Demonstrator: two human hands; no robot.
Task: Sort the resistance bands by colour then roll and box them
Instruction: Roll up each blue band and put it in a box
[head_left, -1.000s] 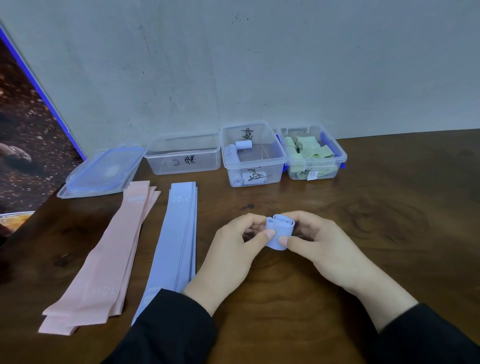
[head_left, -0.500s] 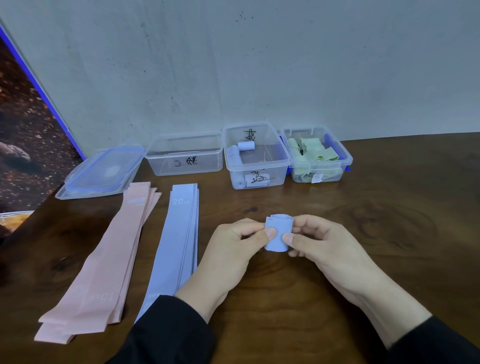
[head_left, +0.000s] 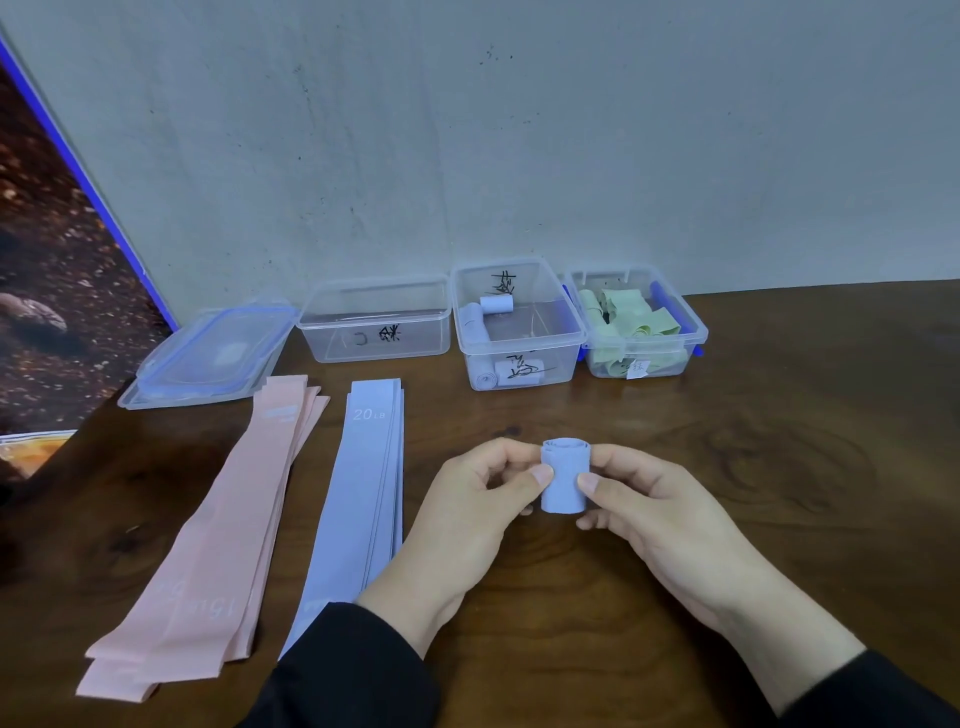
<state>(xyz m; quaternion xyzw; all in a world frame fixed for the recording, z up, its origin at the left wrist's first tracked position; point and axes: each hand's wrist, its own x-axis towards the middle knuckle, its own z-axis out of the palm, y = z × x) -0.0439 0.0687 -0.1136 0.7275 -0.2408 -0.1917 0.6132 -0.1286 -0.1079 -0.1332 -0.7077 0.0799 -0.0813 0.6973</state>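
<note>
On the blue stack (head_left: 363, 499), print reads "20 LB".

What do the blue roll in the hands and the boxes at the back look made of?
Rolled blue resistance band: thin matte rubbery sheet, probably latex; it coils tightly and smoothly. Clear lidless boxes: glossy transparent rigid plastic; contents show through the walls.

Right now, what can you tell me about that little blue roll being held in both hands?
The blue roll is a pale blue resistance band wound into a short, snug cylinder, its coiled layers showing at the top end. It looks like thin, matte rubber. It stands roughly upright just above the wooden table, pinched between the left hand and right hand.
</note>
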